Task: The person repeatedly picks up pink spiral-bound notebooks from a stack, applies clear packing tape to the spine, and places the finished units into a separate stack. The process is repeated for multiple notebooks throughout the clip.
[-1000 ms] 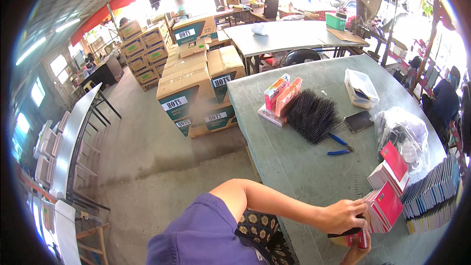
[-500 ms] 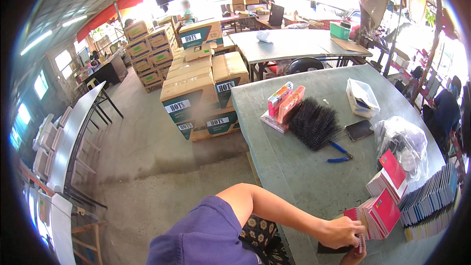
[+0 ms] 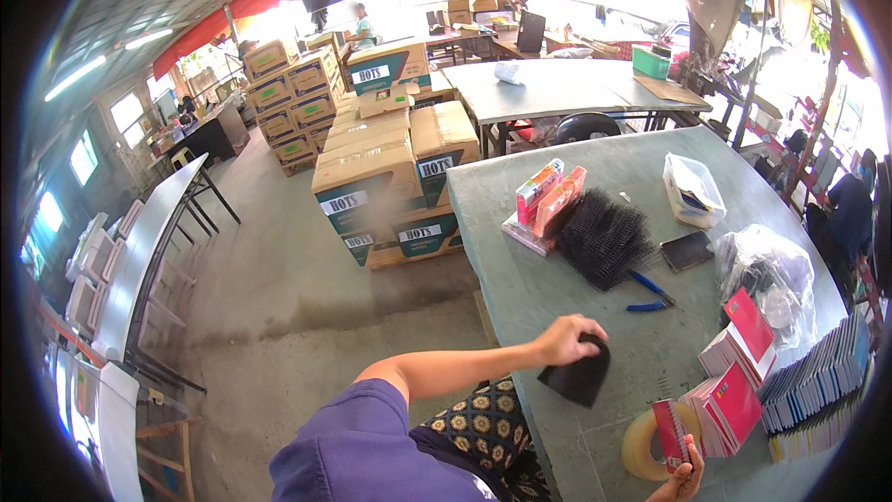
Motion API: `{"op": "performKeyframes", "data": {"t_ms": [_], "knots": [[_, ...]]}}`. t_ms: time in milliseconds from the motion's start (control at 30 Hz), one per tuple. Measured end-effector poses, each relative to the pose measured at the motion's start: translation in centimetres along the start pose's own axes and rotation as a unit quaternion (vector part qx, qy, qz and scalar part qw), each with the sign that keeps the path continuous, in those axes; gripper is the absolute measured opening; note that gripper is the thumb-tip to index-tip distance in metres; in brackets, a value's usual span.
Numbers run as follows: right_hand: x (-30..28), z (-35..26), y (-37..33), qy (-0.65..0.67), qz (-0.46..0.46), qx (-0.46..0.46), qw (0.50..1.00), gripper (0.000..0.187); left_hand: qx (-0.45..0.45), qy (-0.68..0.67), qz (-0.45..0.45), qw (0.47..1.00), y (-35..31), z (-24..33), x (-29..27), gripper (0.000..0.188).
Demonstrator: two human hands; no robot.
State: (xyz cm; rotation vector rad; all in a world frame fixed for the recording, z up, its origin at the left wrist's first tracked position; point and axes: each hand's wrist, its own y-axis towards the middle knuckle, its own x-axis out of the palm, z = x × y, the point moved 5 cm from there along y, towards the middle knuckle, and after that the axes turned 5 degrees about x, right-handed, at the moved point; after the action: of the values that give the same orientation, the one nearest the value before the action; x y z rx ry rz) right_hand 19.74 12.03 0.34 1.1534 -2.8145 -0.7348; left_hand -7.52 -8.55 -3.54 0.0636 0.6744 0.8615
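Left fingers (image 3: 587, 325) clamped on dark flat piece (image 3: 578, 381), right fingers (image 3: 691, 455) gripping red notebook (image 3: 665, 428) (its coil (image 3: 683, 431) just beside them)

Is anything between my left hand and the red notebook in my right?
Yes: the dark flat piece your left hand holds, then, past some bare table, the tape roll, partly hidden by the red notebook in your right hand.

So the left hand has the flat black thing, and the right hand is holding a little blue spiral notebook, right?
Nearly! The notebook isn't blue, it's red. The head view shows the right hand holding a little red spiral notebook, and the left hand does have the flat black thing.
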Motion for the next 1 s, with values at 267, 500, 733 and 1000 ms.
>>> {"op": "performKeyframes", "data": {"t_ms": [267, 500, 733, 1000], "knots": [[-2.2, 1.1, 0.0, 0.013, 0.108, 0.059, 0.992, 0.045, 0.224, 0.157, 0.261, 0.926, 6.9, 10.5, -1.7, 0.023], [-1.4, 1.7, -0.6, -0.097, 0.109, 0.184, 0.972, 0.021, 0.401, 0.112, -0.14, 0.898, 2.3, 19.4, 11.5, 0.024], [-2.6, 3.1, -2.4, -0.054, 0.099, 0.183, 0.977, 0.019, 0.403, 0.027, -0.179, 0.897, 1.9, 21.5, 14.2, 0.021], [-2.4, 3.8, -2.9, -0.054, 0.091, 0.167, 0.98, 0.018, 0.436, 0.022, -0.234, 0.869, 0.7, 21.0, 15.7, 0.018]]}}
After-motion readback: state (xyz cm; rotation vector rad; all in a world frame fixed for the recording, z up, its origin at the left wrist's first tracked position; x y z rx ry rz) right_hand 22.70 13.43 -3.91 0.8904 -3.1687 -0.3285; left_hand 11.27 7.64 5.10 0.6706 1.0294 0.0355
